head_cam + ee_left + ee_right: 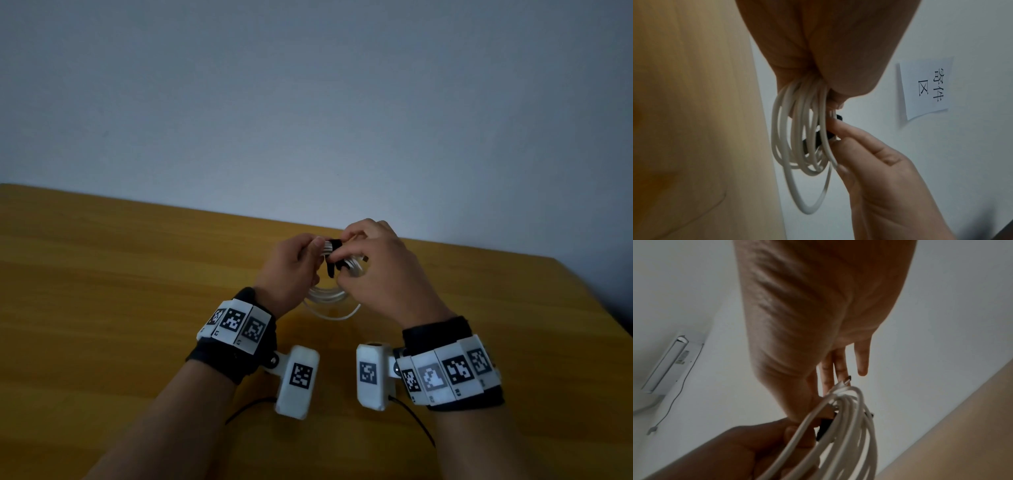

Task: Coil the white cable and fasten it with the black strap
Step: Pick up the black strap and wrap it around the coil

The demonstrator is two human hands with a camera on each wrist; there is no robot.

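Note:
The white cable (327, 294) is wound into several loops and held up above the wooden table (137, 274). My left hand (294, 263) grips the coil (799, 129) at its top, fingers curled round the bunched strands. My right hand (373, 267) pinches the black strap (334, 258) against the coil with thumb and forefinger; the strap (836, 128) crosses the strands and a short end hangs down. In the right wrist view the coil (849, 426) fans out below the strap (824, 426), and a cable plug (846, 380) sticks up near my straight outer fingers.
A white wall (308, 102) stands behind the table's far edge. A paper sign (927, 87) with printed characters hangs on it. A white wall unit (668, 366) with a thin dangling cord shows in the right wrist view. Black wires trail from the wrist cameras.

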